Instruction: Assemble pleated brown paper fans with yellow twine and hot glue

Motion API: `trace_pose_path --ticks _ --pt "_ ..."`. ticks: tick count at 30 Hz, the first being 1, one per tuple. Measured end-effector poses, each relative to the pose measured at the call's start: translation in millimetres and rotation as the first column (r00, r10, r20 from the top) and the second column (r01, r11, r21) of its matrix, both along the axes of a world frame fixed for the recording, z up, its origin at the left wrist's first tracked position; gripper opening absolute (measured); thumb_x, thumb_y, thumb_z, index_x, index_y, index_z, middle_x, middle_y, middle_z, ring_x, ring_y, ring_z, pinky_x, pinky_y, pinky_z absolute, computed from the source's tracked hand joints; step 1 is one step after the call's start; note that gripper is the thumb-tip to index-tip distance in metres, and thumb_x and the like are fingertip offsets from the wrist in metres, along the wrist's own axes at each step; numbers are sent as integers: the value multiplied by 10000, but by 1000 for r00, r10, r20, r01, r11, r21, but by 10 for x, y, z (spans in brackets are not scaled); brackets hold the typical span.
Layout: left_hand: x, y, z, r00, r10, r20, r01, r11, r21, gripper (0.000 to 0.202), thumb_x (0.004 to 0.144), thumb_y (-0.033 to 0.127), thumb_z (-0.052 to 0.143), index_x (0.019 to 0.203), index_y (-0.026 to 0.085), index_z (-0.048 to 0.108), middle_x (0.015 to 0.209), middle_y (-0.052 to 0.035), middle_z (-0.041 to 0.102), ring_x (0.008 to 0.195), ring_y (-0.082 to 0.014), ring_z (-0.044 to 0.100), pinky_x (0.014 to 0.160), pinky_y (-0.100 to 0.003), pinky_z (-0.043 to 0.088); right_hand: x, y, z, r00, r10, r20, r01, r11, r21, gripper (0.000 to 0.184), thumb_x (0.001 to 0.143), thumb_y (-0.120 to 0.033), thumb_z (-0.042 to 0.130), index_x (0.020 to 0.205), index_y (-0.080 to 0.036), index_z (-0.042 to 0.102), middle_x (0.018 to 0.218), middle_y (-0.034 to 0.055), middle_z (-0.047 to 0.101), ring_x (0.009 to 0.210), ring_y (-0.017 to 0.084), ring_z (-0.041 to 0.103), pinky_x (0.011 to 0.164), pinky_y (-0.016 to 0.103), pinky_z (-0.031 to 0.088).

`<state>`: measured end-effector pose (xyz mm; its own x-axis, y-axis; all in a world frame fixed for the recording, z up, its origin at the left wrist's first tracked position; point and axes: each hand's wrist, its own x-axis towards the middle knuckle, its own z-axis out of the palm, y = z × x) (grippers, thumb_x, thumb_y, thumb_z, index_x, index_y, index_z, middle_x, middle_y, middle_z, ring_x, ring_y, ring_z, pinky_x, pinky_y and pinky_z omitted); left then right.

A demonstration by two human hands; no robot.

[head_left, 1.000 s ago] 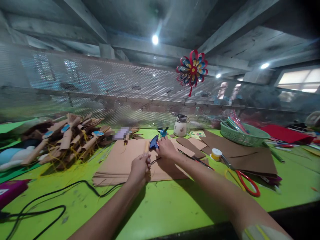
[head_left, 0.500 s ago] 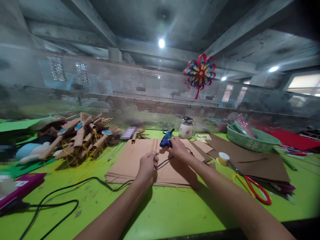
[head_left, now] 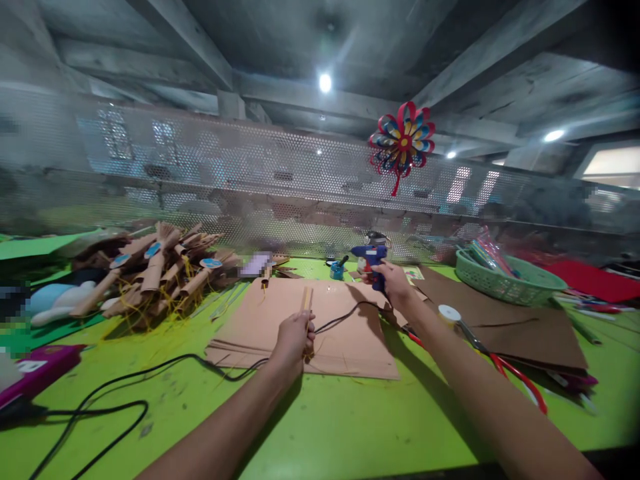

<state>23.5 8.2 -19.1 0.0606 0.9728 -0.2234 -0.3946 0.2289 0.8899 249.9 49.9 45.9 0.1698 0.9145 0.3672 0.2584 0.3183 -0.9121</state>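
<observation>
My right hand (head_left: 393,281) is wrapped round the grip of a blue glue gun (head_left: 373,257), raised over the far right corner of a stack of brown paper sheets (head_left: 260,313). The gun's nozzle points left, and its black cord (head_left: 345,320) runs across the stack. In my left hand (head_left: 296,333) a narrow brown paper strip (head_left: 307,300) stands out above the closed fingers, over the middle of the stack. Its lower part is hidden by the hand. A little blue bottle (head_left: 337,268) with a dark top stands behind the stack.
Rolled brown paper pieces with yellow strings (head_left: 165,263) lie heaped at left. To the right are a white spool (head_left: 449,313), red-handled scissors (head_left: 525,383), dark brown sheets (head_left: 500,327) and a green basket (head_left: 510,280). A flower-shaped ornament (head_left: 404,142) hangs before the perforated panel.
My right hand has moved the glue gun to the right and up, away from the strip. My left hand still holds the strip, slightly lower.
</observation>
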Motion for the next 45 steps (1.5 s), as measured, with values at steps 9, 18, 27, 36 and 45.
trace_pose_path --ticks 9,18,27,36,45 --pt "106 -246 110 991 -123 -42 126 990 58 238 760 390 566 747 156 522 504 70 416 340 -23 281 361 -158 200 146 -886 -140 871 322 -370 -386 916 -112 338 817 -435 604 960 -131 633 928 121 692 762 194 661 741 341 520" --pt "145 -330 133 976 -199 -91 201 980 10 278 786 439 540 704 174 511 438 79 363 315 -50 287 355 -190 223 42 -998 -355 902 298 -311 -385 882 -273 340 825 -444 599 929 -122 632 832 100 688 669 176 636 622 289 475" --pt "182 -342 104 966 -182 -186 189 982 21 246 800 380 550 749 141 576 519 38 454 362 -43 360 356 -161 228 28 -1062 -356 970 205 -130 -236 922 -307 461 848 -571 499 896 -140 656 710 82 685 619 163 608 494 235 401" --pt "203 -310 21 961 -146 -236 158 987 34 295 780 424 579 655 158 552 411 40 425 305 -67 372 337 -187 208 7 -1051 -369 977 206 -52 -212 950 -230 431 877 -548 464 893 -148 621 671 54 637 604 164 577 571 280 424" --pt "199 -305 44 942 -143 -303 162 986 38 318 779 428 571 599 175 505 386 49 398 303 -80 396 346 -188 224 33 -1025 -393 977 199 -76 -211 953 -217 411 868 -531 496 894 -140 622 755 75 630 585 151 559 547 292 421"
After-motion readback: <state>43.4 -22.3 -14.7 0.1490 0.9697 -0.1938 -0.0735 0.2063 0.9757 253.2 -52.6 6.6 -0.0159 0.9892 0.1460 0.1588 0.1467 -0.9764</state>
